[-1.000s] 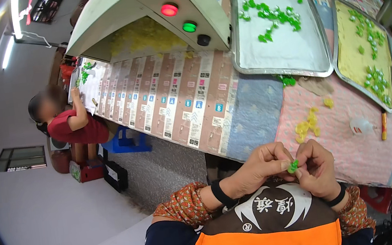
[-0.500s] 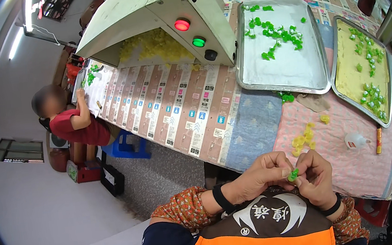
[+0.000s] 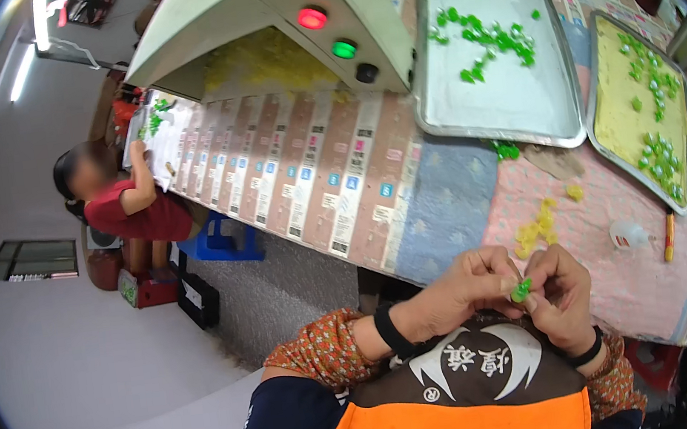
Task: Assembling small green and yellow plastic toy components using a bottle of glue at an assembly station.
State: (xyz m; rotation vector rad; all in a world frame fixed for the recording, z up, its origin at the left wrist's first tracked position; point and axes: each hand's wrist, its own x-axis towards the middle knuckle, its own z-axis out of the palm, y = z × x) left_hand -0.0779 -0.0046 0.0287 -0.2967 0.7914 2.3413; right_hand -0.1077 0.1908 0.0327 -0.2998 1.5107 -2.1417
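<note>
A small green plastic piece (image 3: 522,289) is pinched between the fingertips of both hands, just in front of my apron. My left hand (image 3: 474,288) grips it from the left, thumb and forefinger pressed together. From the other side my right hand (image 3: 560,291) closes on it in the same way. The exact kind of piece is too small to make out. Beyond my hands, several yellow pieces (image 3: 537,227) lie on the pink patterned cloth (image 3: 601,286). A small white squeeze bottle (image 3: 627,234) and a yellow-orange stick (image 3: 670,237) lie to the right.
A metal tray (image 3: 504,122) with green pieces lies ahead; a yellow-lined tray (image 3: 605,109) with more stands right of it. A pale machine (image 3: 251,20) with red and green lights covers yellow pieces. At far left a person in red (image 3: 132,206) sits at the table.
Both hands stay on the green piece and have shifted slightly to the right in the picture. The view has tilted a little, so the table and trays appear slightly higher.
</note>
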